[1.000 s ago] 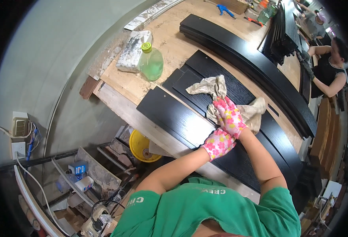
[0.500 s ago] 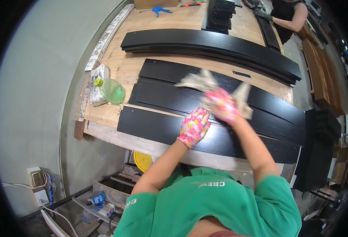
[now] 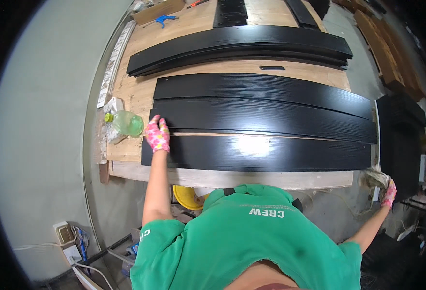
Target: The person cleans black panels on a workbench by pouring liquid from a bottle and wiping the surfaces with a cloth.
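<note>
Three long black boards lie side by side on the wooden workbench: a far board [image 3: 261, 87], a middle board [image 3: 251, 113] and a near board [image 3: 208, 152] with a narrow gap before it. My left hand [image 3: 157, 134], in a pink floral glove, rests at the left end of the middle and near boards, fingers outstretched and slightly apart. Beyond the near board's right end, my right hand [image 3: 390, 193], in a matching glove, is closed on a crumpled beige rag [image 3: 375, 177]. The rag hangs by the board's corner; whether it touches is unclear.
A stack of black boards [image 3: 242, 41] lies across the bench farther back, with a small dark strip [image 3: 272, 68] before it. At left stands a bottle of green liquid [image 3: 127, 123]. A blue air gun [image 3: 165, 20] lies behind. More black pieces [image 3: 399, 145] are at right.
My right hand has swept the rag from the boards' middle to beyond their right end. My left hand has moved left to the boards' end. The view has shifted; the co-worker is mostly out of it.
</note>
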{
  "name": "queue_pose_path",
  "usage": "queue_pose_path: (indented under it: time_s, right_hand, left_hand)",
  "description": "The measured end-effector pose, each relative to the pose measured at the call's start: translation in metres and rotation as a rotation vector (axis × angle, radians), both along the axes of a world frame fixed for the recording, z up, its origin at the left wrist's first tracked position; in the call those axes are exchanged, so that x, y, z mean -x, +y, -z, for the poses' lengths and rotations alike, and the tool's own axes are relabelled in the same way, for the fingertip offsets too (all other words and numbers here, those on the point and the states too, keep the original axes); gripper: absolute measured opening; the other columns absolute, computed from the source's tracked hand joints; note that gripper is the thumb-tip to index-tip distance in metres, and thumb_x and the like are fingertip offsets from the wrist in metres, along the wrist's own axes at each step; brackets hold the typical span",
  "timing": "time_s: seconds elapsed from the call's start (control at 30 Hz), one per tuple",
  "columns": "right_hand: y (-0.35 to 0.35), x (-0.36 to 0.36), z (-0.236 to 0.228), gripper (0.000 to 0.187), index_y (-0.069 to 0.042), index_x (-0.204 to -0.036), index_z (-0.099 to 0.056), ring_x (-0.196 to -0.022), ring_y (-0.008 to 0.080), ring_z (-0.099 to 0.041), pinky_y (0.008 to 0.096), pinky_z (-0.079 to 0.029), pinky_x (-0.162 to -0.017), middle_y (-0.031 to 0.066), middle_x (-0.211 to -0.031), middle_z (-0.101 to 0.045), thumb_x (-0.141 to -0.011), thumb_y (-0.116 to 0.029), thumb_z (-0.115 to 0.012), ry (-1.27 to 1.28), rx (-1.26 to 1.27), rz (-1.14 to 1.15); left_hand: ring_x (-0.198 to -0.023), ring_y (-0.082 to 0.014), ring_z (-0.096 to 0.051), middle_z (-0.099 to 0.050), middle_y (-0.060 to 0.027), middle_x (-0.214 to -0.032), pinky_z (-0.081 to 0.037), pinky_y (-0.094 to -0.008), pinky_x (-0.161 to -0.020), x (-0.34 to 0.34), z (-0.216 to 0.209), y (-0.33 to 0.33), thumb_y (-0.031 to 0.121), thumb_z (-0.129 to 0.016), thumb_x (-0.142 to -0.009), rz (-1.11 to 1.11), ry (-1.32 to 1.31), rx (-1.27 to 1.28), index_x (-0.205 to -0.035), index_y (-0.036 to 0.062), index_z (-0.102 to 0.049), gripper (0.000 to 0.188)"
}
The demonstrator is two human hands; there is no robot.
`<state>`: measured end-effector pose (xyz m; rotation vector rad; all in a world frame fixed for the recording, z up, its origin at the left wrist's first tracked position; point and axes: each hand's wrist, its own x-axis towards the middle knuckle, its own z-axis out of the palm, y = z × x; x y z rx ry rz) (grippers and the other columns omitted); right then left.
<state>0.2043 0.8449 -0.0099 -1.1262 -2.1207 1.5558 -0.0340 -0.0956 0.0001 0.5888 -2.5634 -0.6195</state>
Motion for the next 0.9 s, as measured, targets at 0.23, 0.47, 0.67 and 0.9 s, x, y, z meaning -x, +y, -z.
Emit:
queue_pose_path:
  time_s: [0.23, 0.47, 0.67, 0.9]
  right_hand:
    - [-0.158, 0.11, -0.043, 0.049, -0.002, -0.088, -0.069, -0.078, 0.0149, -0.055, 0.0311, -0.044, -0.07, 0.0092, -0.081, -0.063, -0.082, -0.05, -0.06, -0.699, -0.844, -0.298]
    - [-0.144, 0.175, -0.041, 0.064, -0.02, -0.132, -0.045, -0.124, 0.0273, -0.045, 0.0366, -0.042, -0.098, 0.0124, -0.139, -0.041, -0.07, -0.023, -0.059, -1.0, -0.661, -0.091]
    - [-0.148, 0.193, -0.063, 0.069, -0.018, -0.14, -0.037, -0.112, 0.0278, -0.052, 0.0385, -0.042, -0.091, 0.0166, -0.117, -0.058, -0.074, -0.018, -0.059, -0.754, -0.32, -0.332]
    - [-0.111, 0.209, -0.036, 0.053, -0.008, -0.129, -0.051, -0.102, 0.0235, -0.06, 0.0316, -0.049, -0.084, 0.0122, -0.108, -0.063, -0.082, -0.03, -0.062, -0.712, -0.484, -0.232]
  left_hand:
    - [-0.107, -0.0364, -0.054, -0.06, -0.0204, -0.112, -0.041, -0.0436, -0.094, 0.017, 0.02, -0.05, 0.035, -0.055, -0.085, -0.054, -0.303, 0.129, -0.114, 0.0084, -0.062, 0.04]
    - [-0.098, -0.0349, -0.06, -0.064, -0.0208, -0.104, -0.046, -0.0411, -0.087, 0.012, 0.006, -0.069, 0.038, -0.054, -0.088, 0.035, -0.4, 0.131, -0.107, 0.0014, -0.065, 0.042]
    - [-0.091, -0.0322, -0.062, -0.066, -0.0206, -0.096, -0.045, -0.0391, -0.083, 0.033, 0.014, -0.07, 0.04, -0.06, -0.085, -0.029, -0.453, -0.038, -0.1, -0.003, -0.064, 0.046]
    - [-0.078, -0.0243, -0.059, -0.066, -0.0155, -0.086, -0.046, -0.0347, -0.076, 0.037, 0.021, -0.086, 0.039, -0.066, -0.082, -0.055, -0.379, -0.147, -0.094, -0.0055, -0.063, 0.046]
